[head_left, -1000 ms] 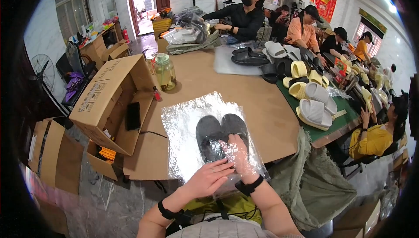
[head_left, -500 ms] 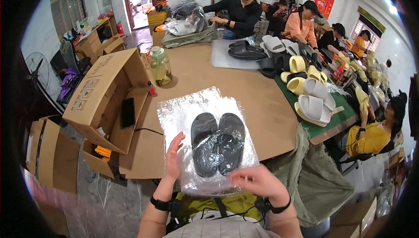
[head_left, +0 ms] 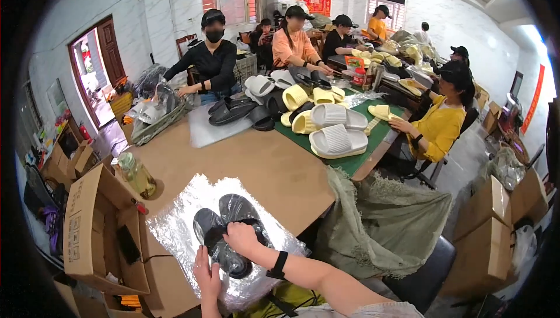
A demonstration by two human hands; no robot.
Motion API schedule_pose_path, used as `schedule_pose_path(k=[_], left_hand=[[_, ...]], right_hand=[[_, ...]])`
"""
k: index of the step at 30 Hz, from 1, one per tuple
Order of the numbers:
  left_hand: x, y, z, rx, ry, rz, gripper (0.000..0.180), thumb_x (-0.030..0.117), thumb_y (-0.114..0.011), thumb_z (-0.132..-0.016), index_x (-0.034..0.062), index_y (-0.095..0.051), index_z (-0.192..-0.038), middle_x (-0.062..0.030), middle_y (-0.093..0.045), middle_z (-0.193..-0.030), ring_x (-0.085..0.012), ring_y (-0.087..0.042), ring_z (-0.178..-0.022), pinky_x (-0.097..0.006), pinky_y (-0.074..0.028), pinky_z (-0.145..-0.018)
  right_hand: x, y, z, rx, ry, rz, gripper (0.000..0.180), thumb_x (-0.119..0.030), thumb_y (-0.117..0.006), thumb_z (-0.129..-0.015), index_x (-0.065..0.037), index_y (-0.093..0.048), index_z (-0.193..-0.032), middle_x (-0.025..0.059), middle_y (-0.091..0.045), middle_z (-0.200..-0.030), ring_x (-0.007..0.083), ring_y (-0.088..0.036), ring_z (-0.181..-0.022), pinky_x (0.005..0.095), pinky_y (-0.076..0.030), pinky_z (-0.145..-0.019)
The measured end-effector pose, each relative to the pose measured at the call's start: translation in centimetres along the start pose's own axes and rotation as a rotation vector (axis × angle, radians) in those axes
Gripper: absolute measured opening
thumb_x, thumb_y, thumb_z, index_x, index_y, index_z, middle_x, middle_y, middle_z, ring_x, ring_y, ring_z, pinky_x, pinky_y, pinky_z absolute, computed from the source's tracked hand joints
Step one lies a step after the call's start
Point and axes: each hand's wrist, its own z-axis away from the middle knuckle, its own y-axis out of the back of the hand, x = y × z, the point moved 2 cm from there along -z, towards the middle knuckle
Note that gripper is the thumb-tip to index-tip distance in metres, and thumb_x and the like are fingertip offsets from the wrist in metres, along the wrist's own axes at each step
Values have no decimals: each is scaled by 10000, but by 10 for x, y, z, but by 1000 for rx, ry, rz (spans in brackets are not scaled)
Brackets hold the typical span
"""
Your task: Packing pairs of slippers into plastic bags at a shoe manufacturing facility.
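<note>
A pair of black slide slippers (head_left: 228,208) lies in clear, shiny plastic on a stack of clear plastic bags (head_left: 169,225) at the near edge of the table. Over the slippers' straps, my right hand (head_left: 242,239) is closed, its curled fingers on a wrapped slipper; the fingertips are partly hidden. My left hand (head_left: 208,274) rests beside the near left end of the pair, fingers stretched out and holding nothing.
An open cardboard box (head_left: 102,230) with a phone (head_left: 128,243) inside stands at left, near a glass jar (head_left: 137,175). Grey, yellow and black slippers (head_left: 338,141) pile on a green mat (head_left: 373,143). A green cloth sack (head_left: 379,225) hangs at right. Several people work beyond.
The view has swung right. My right hand has moved from the lower right of the slippers onto their straps and closed. The pair now lies tilted, its slippers more askew.
</note>
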Motion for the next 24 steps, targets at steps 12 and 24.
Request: schedule_pose_path(k=[12, 24], left_hand=[[-2, -7, 5, -58, 91, -242, 751, 315, -613, -882, -14, -356, -1506, -244, -337, -1576, -436, -286, -1459, -549, -242, -1138], [-6, -13, 5, -72, 72, -291, 673, 388, -648, -894, 18, -502, -1437, -218, -368, -1572, -385, -277, -1481, -544, -240, -1157]], right_hand=[[42, 18, 13, 140, -13, -204, 208, -247, -629, -863, -41, -611, -841, 156, -670, -833, 366, -667, -820, 499, -536, -717], [198, 136, 148, 597, -320, -425, 211, -113, -706, -835, 17, -554, -768, 77, -548, -676, 169, -563, -614, 325, -451, -562]])
